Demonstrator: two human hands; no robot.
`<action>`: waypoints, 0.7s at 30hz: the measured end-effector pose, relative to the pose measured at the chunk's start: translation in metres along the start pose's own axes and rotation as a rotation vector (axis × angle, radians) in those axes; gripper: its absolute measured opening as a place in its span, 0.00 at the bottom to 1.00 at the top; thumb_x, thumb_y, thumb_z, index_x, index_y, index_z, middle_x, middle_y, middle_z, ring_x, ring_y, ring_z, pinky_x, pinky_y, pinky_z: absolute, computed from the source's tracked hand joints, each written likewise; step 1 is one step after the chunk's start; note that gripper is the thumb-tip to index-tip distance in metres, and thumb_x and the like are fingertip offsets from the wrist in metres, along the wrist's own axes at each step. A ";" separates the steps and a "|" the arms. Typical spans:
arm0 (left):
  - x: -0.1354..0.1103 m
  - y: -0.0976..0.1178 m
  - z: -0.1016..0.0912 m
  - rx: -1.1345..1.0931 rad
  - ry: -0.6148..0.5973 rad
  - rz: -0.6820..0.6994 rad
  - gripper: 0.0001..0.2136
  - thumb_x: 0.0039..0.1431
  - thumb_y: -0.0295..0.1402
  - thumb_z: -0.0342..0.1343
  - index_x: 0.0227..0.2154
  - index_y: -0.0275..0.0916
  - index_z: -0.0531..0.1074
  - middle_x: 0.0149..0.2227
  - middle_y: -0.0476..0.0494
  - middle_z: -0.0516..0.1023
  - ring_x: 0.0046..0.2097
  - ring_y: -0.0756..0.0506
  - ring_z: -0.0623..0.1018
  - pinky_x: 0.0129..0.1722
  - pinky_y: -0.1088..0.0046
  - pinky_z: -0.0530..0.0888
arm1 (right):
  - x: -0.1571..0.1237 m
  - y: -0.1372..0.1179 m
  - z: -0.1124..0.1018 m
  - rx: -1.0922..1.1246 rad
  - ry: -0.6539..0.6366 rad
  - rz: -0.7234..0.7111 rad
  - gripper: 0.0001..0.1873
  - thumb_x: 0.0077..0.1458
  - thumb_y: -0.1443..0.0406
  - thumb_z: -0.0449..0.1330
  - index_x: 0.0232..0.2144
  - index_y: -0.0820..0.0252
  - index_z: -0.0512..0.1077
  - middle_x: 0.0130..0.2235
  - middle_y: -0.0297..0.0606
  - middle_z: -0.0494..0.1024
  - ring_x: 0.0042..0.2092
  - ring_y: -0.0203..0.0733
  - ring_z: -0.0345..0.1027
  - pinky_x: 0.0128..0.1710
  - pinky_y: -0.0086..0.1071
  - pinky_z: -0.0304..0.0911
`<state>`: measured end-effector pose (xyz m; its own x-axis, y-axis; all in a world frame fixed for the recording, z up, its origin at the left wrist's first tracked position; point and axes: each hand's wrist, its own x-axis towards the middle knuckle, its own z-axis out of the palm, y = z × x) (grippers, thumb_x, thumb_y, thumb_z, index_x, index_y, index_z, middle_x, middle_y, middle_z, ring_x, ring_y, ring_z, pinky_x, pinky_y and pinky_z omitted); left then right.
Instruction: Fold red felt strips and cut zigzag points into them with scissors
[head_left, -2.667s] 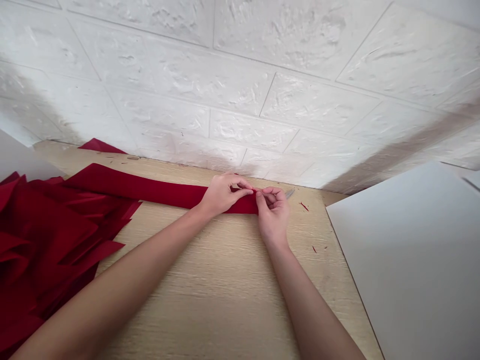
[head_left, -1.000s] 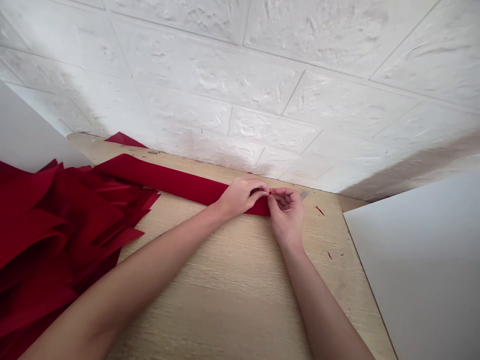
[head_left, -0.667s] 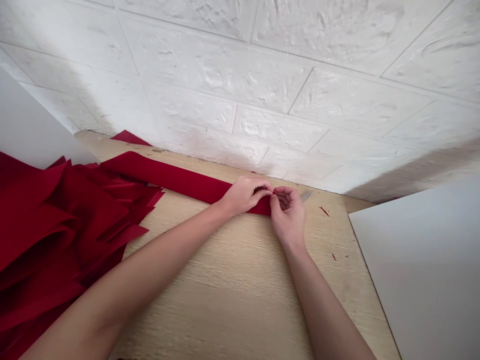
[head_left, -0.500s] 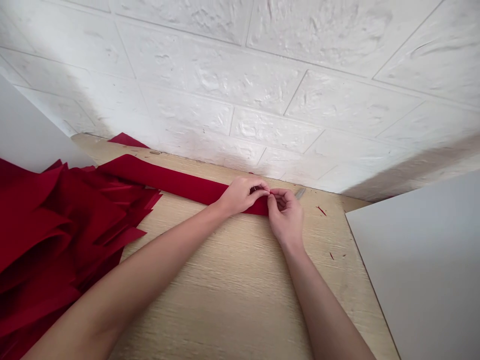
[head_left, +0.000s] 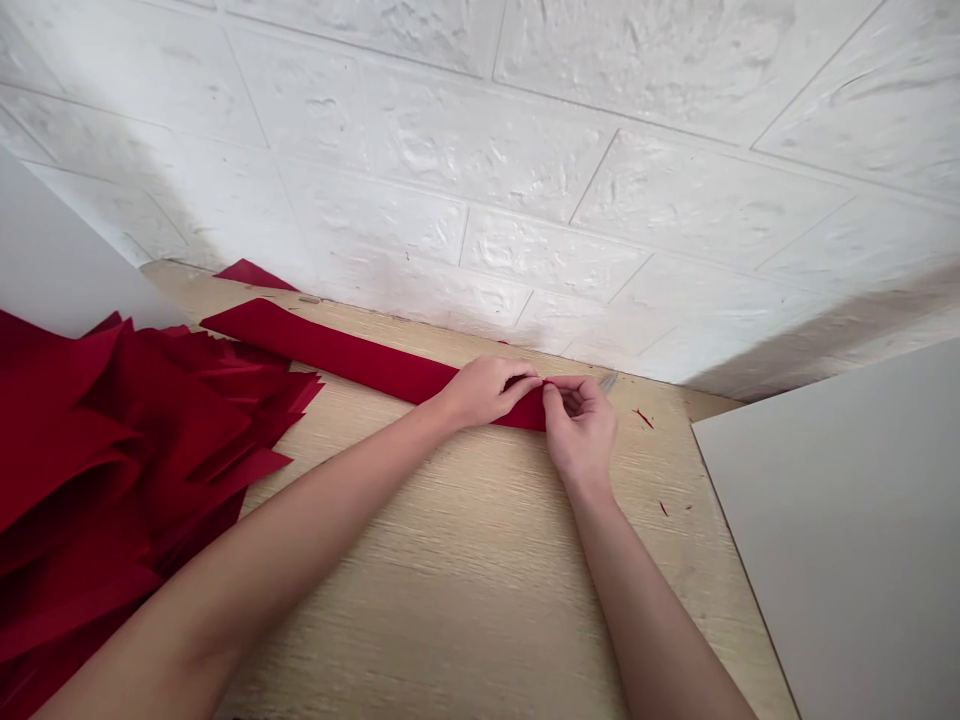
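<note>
Two hands meet at one end of a long red felt strip (head_left: 352, 355), which lies flat on the wooden table (head_left: 465, 580) and runs slantwise along the foot of the white brick wall (head_left: 525, 150). The left hand (head_left: 484, 392) is curled over the strip's near end, fingertips closed on the felt. The right hand (head_left: 581, 425) faces it from just beyond that end, fingers folded in, with thumb and forefinger pinched on the same edge, so the two sets of fingertips all but touch. A small grey metal tip (head_left: 607, 381) shows just past the right hand, on the side away from the strip. Whether that hand holds it cannot be told.

As for progress, the work looks to be at an early point. Only this end of the strip is being handled, and the rest of its length lies unrolled and unfolded, as far as can be seen.

Off the strip's far end, a heap of red felt pieces (head_left: 112, 450) spreads over the table, with a white sheet (head_left: 52, 270) behind it. One red scrap (head_left: 251, 274) lies against the wall beyond that far end. Past the worked end, a few red snippets (head_left: 641, 418) dot the wood, and farther out rests a grey board (head_left: 847, 520).
</note>
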<state>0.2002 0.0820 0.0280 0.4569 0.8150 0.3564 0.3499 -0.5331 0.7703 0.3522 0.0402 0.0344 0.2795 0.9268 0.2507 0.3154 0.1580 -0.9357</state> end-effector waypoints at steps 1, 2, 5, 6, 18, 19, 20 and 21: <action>0.000 0.000 0.000 0.015 -0.001 0.001 0.12 0.69 0.34 0.51 0.36 0.39 0.79 0.35 0.45 0.84 0.35 0.46 0.79 0.34 0.70 0.70 | 0.000 0.000 0.000 -0.003 0.002 0.004 0.09 0.51 0.58 0.64 0.31 0.56 0.73 0.31 0.39 0.80 0.32 0.44 0.74 0.36 0.40 0.71; 0.000 0.001 -0.001 0.033 -0.001 0.003 0.12 0.69 0.34 0.51 0.36 0.39 0.79 0.35 0.45 0.84 0.35 0.46 0.79 0.34 0.70 0.69 | 0.000 0.000 0.000 -0.003 0.005 0.006 0.09 0.51 0.58 0.64 0.30 0.56 0.73 0.31 0.39 0.80 0.32 0.44 0.74 0.36 0.40 0.71; 0.000 0.003 0.000 0.122 0.008 0.012 0.13 0.70 0.35 0.50 0.36 0.39 0.78 0.37 0.44 0.84 0.37 0.44 0.80 0.34 0.70 0.69 | 0.000 0.000 0.001 0.005 0.008 0.004 0.08 0.51 0.58 0.64 0.31 0.56 0.73 0.31 0.38 0.80 0.32 0.43 0.74 0.37 0.39 0.71; 0.000 0.004 0.001 0.167 0.015 0.013 0.13 0.71 0.36 0.49 0.37 0.38 0.78 0.37 0.43 0.84 0.37 0.44 0.80 0.34 0.69 0.69 | 0.000 0.001 0.001 0.010 0.008 0.002 0.08 0.51 0.58 0.64 0.31 0.56 0.73 0.31 0.38 0.80 0.33 0.43 0.74 0.37 0.39 0.71; -0.004 0.006 0.006 0.323 0.042 0.054 0.15 0.74 0.37 0.43 0.41 0.39 0.75 0.41 0.43 0.83 0.39 0.44 0.81 0.33 0.69 0.69 | 0.002 -0.004 -0.007 -0.450 -0.088 -0.182 0.24 0.66 0.46 0.47 0.39 0.57 0.72 0.33 0.43 0.81 0.32 0.47 0.74 0.34 0.36 0.63; -0.004 0.006 0.005 0.301 0.037 0.062 0.15 0.74 0.37 0.43 0.40 0.39 0.74 0.40 0.44 0.83 0.39 0.44 0.80 0.34 0.70 0.70 | 0.002 -0.005 -0.008 -0.505 -0.101 -0.189 0.27 0.67 0.45 0.45 0.38 0.58 0.72 0.32 0.44 0.81 0.32 0.47 0.74 0.32 0.35 0.61; -0.004 0.006 0.004 0.280 0.034 0.065 0.15 0.74 0.37 0.42 0.40 0.39 0.74 0.40 0.44 0.83 0.39 0.45 0.80 0.35 0.70 0.70 | 0.002 -0.005 -0.009 -0.553 -0.109 -0.190 0.29 0.67 0.45 0.43 0.38 0.58 0.73 0.30 0.44 0.80 0.30 0.47 0.73 0.31 0.34 0.60; -0.005 0.006 0.003 0.259 0.030 0.067 0.15 0.74 0.38 0.42 0.39 0.39 0.74 0.40 0.44 0.83 0.39 0.45 0.80 0.36 0.70 0.71 | 0.002 -0.005 -0.010 -0.595 -0.112 -0.187 0.30 0.68 0.44 0.42 0.37 0.59 0.73 0.29 0.44 0.80 0.29 0.46 0.72 0.31 0.34 0.58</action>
<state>0.2028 0.0742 0.0291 0.4633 0.7802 0.4203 0.5194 -0.6233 0.5846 0.3600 0.0381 0.0423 0.0846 0.9371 0.3388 0.8089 0.1340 -0.5725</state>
